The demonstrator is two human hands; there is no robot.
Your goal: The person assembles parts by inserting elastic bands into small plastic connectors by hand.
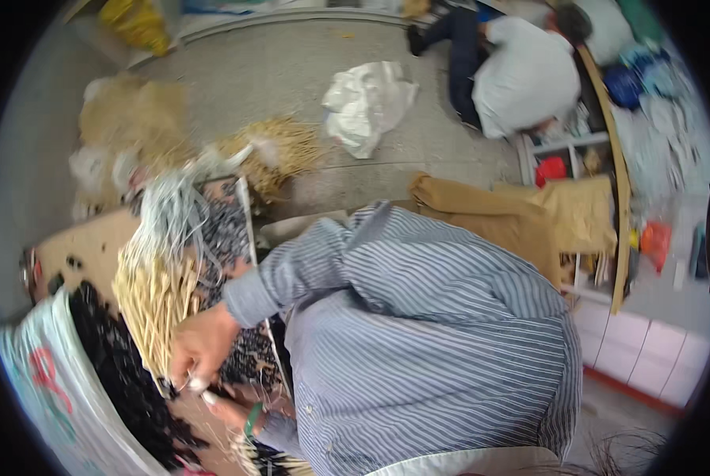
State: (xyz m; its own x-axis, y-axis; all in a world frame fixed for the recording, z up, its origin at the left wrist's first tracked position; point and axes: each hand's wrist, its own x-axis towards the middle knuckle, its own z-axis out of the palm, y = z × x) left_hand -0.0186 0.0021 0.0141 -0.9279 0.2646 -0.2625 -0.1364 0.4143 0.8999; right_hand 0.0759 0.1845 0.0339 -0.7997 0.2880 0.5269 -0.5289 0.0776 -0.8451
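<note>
My right hand [204,345] reaches over the table with its fingers bent into a pinch by the lower end of a bundle of tan, stick-like strands [156,305]. Just below it is my left hand [232,411], a green band at its wrist. The hands almost meet, with small white patches at their fingertips; whether these are finger coverings or a held piece is unclear. What the fingers hold is hidden and blurred. Grey-white strings [172,218] lie beyond the tan bundle. Small dark pieces [248,357] are strewn beneath my right forearm.
A white plastic bag [61,389] with black pieces [125,381] beside it stands at the left. More tan strands [279,151] and a white sack [368,107] lie on the floor. A person in a white top [529,75] crouches at the far right, near wooden-edged shelving [608,159].
</note>
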